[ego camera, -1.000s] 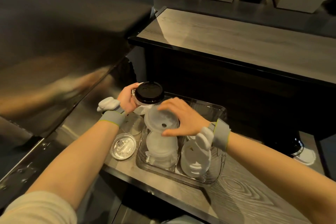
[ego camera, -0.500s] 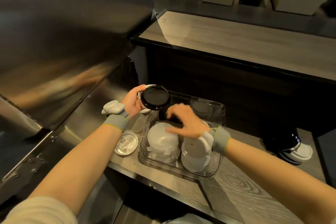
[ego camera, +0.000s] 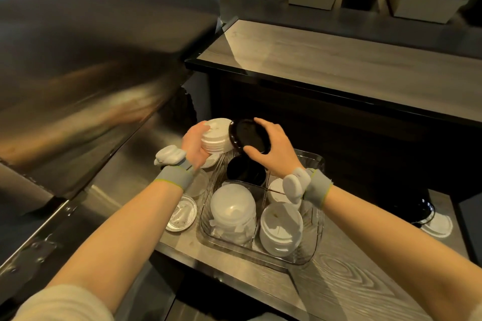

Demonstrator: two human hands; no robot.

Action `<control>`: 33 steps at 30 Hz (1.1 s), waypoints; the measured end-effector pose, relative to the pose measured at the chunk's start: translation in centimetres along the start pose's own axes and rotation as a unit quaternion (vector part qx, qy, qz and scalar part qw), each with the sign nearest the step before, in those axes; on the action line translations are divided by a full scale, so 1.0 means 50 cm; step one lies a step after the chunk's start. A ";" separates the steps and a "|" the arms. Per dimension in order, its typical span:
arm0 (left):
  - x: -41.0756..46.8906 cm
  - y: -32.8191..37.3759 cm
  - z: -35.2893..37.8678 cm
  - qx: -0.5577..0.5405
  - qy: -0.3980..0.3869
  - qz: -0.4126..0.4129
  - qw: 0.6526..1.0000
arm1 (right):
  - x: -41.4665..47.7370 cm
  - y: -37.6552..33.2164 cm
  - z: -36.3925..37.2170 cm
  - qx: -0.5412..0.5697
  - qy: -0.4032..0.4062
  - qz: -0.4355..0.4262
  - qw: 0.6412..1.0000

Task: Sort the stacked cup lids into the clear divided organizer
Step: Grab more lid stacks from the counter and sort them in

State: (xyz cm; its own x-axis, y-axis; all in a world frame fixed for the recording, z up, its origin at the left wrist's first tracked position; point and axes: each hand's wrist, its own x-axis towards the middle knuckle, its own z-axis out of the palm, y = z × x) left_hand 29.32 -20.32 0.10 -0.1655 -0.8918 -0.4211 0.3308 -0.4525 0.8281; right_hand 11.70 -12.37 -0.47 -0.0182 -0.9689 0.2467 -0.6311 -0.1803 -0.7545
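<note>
Above the organizer [ego camera: 260, 255], black lid [ego camera: 249, 139] between hands.

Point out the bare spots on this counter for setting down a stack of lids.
Bare wood lies right of the clear organizer, up to the black lids by the edge. Left is tight: clear lids fill the strip. The organizer's three visible compartments are stacked.

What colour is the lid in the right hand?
Black, glossy; the lid shows clearly in the head view.
</note>
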 end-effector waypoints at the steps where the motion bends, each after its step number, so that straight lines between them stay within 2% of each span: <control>1: 0.008 0.004 -0.009 0.019 0.012 0.020 1.000 | 0.000 0.013 -0.003 -0.005 -0.013 0.012 1.000; 4: 0.019 0.010 -0.029 0.107 0.043 0.066 0.991 | 0.005 0.056 0.002 -0.094 -0.122 0.043 0.987; 8: 0.022 0.013 -0.015 0.147 0.028 0.090 0.985 | 0.026 0.085 0.041 -0.185 -0.238 0.037 0.953; 12: 0.007 0.022 0.003 0.031 0.013 0.053 0.998 | 0.036 0.093 0.062 -0.253 -0.295 -0.012 0.921; 13: -0.002 0.024 0.006 0.014 -0.011 0.053 0.998 | 0.036 0.092 0.059 -0.261 -0.294 -0.024 0.919; 15: -0.015 0.021 0.017 0.026 -0.053 0.034 0.998 | 0.035 0.084 0.042 -0.214 -0.215 -0.030 0.952; 17: -0.014 0.014 0.009 0.072 -0.058 0.049 0.994 | 0.036 0.060 0.021 -0.082 -0.081 -0.006 0.993; 18: -0.009 0.011 0.003 0.072 -0.063 0.053 0.994 | 0.039 0.044 0.013 -0.007 -0.046 0.014 0.999; 20: -0.008 0.008 0.007 0.054 -0.065 0.021 0.996 | 0.049 0.012 0.003 0.061 -0.070 0.047 0.995; 23: -0.004 0.006 0.024 0.115 -0.120 0.011 0.986 | 0.064 -0.015 0.006 -0.018 -0.136 0.053 0.989; 26: -0.008 0.003 0.041 0.118 -0.161 -0.003 0.980 | 0.060 -0.010 -0.007 -0.044 -0.109 0.052 0.992; 33: -0.024 -0.024 0.057 0.113 -0.197 -0.033 0.973 | 0.000 0.024 -0.033 0.058 -0.095 0.129 0.985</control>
State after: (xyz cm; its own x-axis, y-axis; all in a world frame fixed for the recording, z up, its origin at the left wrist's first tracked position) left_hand 26.48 -18.69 0.69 -0.5380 -0.7721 -0.3383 0.1022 -0.4581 0.8830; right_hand 9.66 -12.29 -0.38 -0.0149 -0.9973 -0.0721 -0.5317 0.0690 -0.8441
